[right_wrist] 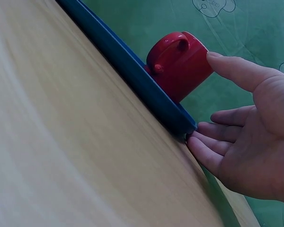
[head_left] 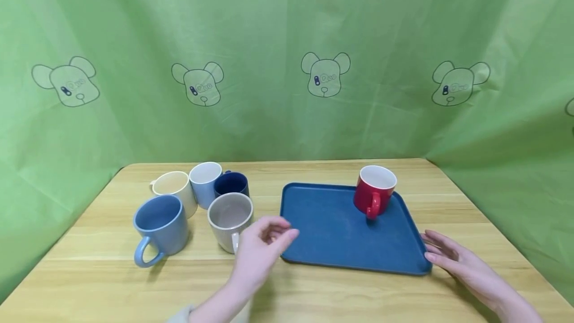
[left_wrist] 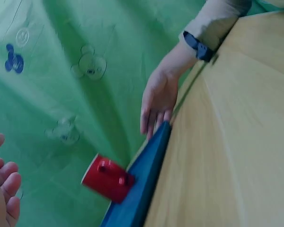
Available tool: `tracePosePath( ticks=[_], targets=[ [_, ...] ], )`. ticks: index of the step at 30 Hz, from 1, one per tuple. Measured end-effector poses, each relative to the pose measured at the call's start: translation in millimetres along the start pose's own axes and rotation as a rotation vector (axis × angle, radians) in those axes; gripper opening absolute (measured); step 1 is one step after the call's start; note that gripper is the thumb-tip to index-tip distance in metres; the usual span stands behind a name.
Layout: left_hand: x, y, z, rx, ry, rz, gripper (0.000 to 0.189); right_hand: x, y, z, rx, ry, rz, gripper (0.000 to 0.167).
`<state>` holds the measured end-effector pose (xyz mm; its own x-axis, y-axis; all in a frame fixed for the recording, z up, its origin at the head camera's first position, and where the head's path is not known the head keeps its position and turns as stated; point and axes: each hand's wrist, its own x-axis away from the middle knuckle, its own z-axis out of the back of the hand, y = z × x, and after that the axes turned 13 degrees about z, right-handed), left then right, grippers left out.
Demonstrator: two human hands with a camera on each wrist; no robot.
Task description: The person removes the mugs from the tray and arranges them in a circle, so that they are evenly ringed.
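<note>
My left hand (head_left: 260, 250) hovers between a grey mug (head_left: 228, 236) and the left edge of a blue tray (head_left: 332, 238). Its fingers are loosely bent, with nothing between them; the left wrist view shows the fingers (left_wrist: 9, 187) apart from any object. At the tray's near right corner is my right hand (head_left: 457, 263). In the right wrist view its fingertips (right_wrist: 194, 137) touch the corner from outside, the thumb raised and separate. A red mug (head_left: 367, 198), white inside, stands upright on the tray's far right part, handle toward me.
Left of the tray, a blue mug (head_left: 175, 231), a cream mug (head_left: 186, 201), a light blue mug (head_left: 204, 193) and a dark navy mug (head_left: 231, 191) cluster around the grey one. Green curtain (head_left: 269, 123) encloses the wooden table (head_left: 350, 298) at the back and sides.
</note>
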<state>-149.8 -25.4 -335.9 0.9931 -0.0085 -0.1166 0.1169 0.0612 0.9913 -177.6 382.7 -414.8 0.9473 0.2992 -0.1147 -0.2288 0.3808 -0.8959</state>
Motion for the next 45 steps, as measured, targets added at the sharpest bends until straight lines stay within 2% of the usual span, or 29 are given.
tracePosePath(
  ticks=[4,8,12,20,26,32,37,41,43,45],
  targets=[
    [-14.2,2.1,-31.6,0.003,-0.112,0.012,0.022,1.3,1,1,-0.007,0.006,0.004,0.064],
    [-28.2,-0.8,-63.7,0.020,-0.165,0.089,0.023,2.4,0,1,-0.010,0.008,0.002,0.064],
    [-42.3,-8.5,-92.1,0.025,-0.164,0.174,0.022,2.2,-3,0,-0.026,0.003,-0.015,0.065],
    [-79.8,-34.5,-134.3,-0.003,-0.122,0.254,0.022,6.6,-12,-3,-0.031,0.010,-0.026,0.066],
    [-101.4,-49.5,-154.7,0.015,-0.153,0.322,0.027,7.8,-21,-4,-0.031,0.008,-0.031,0.067],
    [-112.7,-58.4,-171.0,0.030,-0.211,0.359,0.025,11.2,-23,-3,-0.036,0.023,-0.018,0.067],
    [-115.4,-61.9,-178.4,0.033,-0.278,0.391,0.024,11.1,-23,-2,-0.042,0.026,-0.019,0.067],
    [-114.5,-60.5,-184.5,0.064,-0.340,0.384,0.020,10.6,-22,-1,-0.042,0.024,-0.028,0.067],
    [-113.0,-60.0,-187.5,0.090,-0.343,0.383,0.017,10.2,-21,-1,-0.040,0.021,-0.030,0.067],
    [-110.5,-59.4,-189.9,0.104,-0.311,0.388,0.016,10.0,-21,-2,-0.039,0.017,-0.033,0.067]
  ],
)
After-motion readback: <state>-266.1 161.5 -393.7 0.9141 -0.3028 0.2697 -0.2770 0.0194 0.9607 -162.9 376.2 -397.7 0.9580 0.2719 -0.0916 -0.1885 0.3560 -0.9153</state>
